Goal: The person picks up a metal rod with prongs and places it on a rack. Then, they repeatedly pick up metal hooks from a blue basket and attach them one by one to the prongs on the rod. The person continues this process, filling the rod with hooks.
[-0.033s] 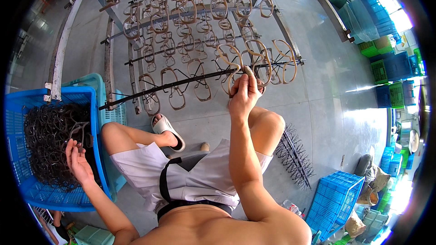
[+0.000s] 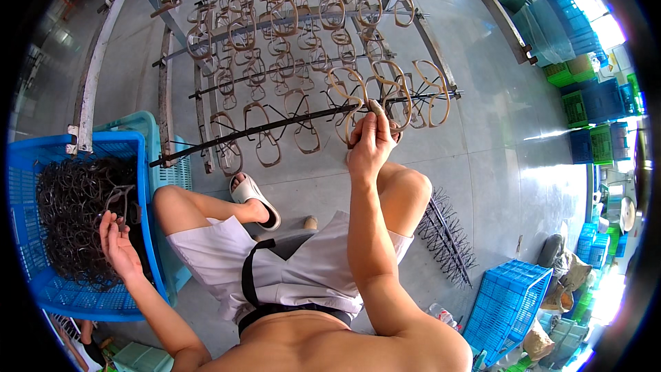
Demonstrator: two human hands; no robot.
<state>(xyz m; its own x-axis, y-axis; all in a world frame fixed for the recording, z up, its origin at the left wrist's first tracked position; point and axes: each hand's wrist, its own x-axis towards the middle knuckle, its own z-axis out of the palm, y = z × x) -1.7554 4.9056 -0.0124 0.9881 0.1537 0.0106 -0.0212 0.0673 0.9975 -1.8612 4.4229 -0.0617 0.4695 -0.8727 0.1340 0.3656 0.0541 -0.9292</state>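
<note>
My right hand (image 2: 373,141) is closed in a pinch on a tan eyeglass frame (image 2: 374,105) at the front bar (image 2: 275,124) of a rack. Along this dark bar hang several more frames, brown ones (image 2: 303,131) to the left and tan ones (image 2: 432,93) at the right end. On my left, a blue crate (image 2: 141,186) holds a heap of dark eyeglass frames (image 2: 76,213). Over the heap's right side is my left hand (image 2: 122,251), palm up and fingers apart, with its fingertips near a greyish frame (image 2: 122,195); no grip on it shows.
Further bars of frames (image 2: 282,14) fill the rack behind, between metal posts (image 2: 96,83). A pale teal crate (image 2: 148,131) stands against the blue one. On the floor to my right lie a spiky black rod (image 2: 446,238) and a blue basket (image 2: 506,303).
</note>
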